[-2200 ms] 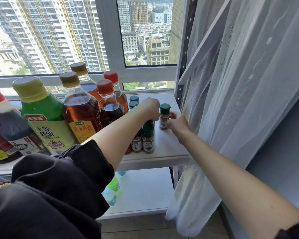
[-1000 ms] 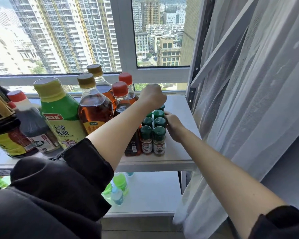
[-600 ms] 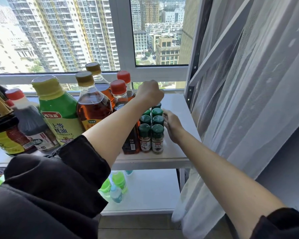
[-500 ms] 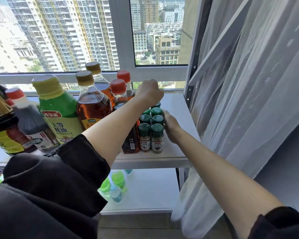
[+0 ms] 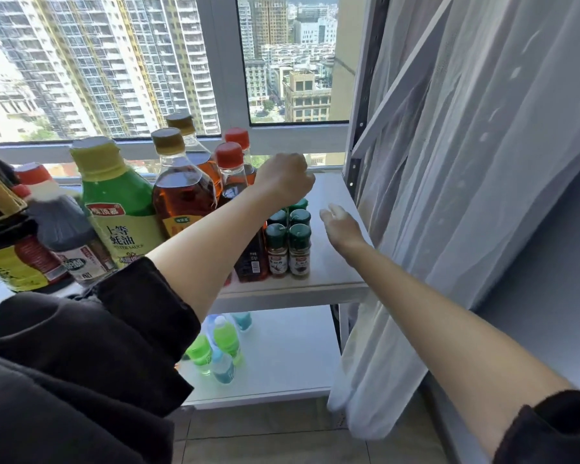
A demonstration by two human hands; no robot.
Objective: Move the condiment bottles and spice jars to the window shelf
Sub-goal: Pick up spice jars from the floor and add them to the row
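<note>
Premises: a high-rise flat, used as household storage. A white shelf (image 5: 329, 262) stands against a window (image 5: 292, 58) overlooking tower blocks, with a sheer curtain (image 5: 466, 162) on the right. Cooking bottles (image 5: 181, 192), spice jars (image 5: 288, 249) and drinks (image 5: 215, 349) below indicate domestic use.

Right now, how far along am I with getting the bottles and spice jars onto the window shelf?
Mostly done: the big bottles and green-capped spice jars stand on the window shelf. Your left hand is curled over the back jars; what it grips is hidden. Your right hand is open, touching nothing. No other jars are in view.
</note>
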